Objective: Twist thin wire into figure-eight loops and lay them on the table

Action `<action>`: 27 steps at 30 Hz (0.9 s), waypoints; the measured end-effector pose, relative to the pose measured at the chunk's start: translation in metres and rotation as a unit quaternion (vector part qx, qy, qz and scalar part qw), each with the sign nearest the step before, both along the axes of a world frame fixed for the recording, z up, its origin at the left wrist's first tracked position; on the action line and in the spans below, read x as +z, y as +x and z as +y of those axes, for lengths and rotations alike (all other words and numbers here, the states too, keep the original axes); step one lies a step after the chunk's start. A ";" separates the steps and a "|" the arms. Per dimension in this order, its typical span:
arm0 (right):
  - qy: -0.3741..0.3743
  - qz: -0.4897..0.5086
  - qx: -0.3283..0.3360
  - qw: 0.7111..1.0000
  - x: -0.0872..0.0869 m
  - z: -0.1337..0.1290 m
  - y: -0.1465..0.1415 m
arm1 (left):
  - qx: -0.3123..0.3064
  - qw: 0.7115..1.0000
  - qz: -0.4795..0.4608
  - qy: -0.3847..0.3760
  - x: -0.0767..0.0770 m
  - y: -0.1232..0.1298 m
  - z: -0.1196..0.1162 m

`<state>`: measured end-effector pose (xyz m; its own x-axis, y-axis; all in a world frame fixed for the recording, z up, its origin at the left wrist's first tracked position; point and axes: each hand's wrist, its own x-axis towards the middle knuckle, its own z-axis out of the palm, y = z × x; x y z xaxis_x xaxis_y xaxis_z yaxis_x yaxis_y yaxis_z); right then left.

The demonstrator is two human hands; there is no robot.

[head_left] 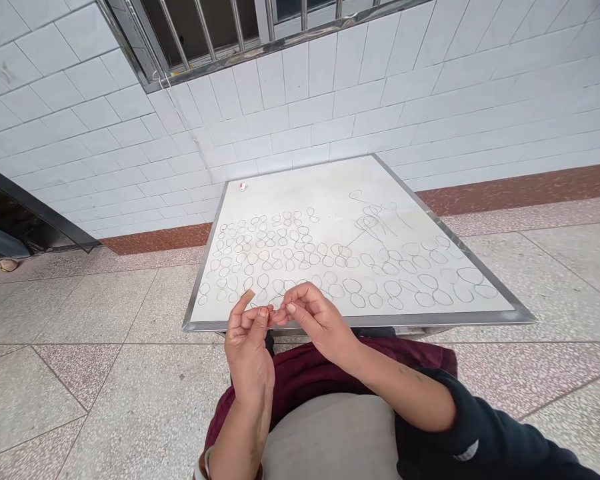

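Observation:
Close together above the table's near edge, my two hands nearly touch at the fingertips. My left hand (251, 347) pinches with thumb and index finger, and a tan strip is wrapped on one of its raised fingertips. My right hand (320, 323) also has thumb and fingers pressed together. What lies between the fingertips is too small to make out. Beneath and beyond them, rows of thin dark wire loops (351, 285), many shaped like figure eights, cover much of the white tabletop (290, 190). Some loose, tangled dark wires (373, 223) rest at the right of centre.
A small white and red item (243, 187) sits at the table's far left corner. The table has a grey metal rim (445, 319). Behind it stand a white tiled wall (300, 127) and a barred window. Maroon cloth and my lap are below the near edge.

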<state>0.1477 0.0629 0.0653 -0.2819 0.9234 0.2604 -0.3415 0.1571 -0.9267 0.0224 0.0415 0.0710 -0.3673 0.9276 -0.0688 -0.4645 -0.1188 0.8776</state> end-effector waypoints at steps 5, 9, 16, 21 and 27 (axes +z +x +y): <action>-0.002 0.004 0.002 1.000 -0.005 0.000 -0.001 | 0.007 1.000 -0.020 -0.006 0.001 0.001 0.000; -0.006 0.006 -0.002 1.000 -0.005 0.002 -0.001 | 0.009 1.000 -0.027 -0.007 0.001 0.000 0.000; -0.020 0.028 -0.003 0.999 -0.004 0.000 -0.003 | 0.017 1.000 -0.020 -0.003 0.002 0.002 0.001; -0.032 0.058 -0.020 0.998 -0.007 -0.003 -0.009 | 0.032 0.999 -0.016 -0.004 0.002 0.003 0.001; -0.063 0.079 -0.036 0.994 -0.012 -0.003 -0.013 | 0.029 0.999 -0.016 0.003 0.001 0.003 0.001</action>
<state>0.1347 0.0601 0.0528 -0.1786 0.9680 0.1764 -0.4769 0.0716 -0.8761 0.0250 0.0425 0.0716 -0.4175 0.9054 -0.0765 -0.4846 -0.1507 0.8616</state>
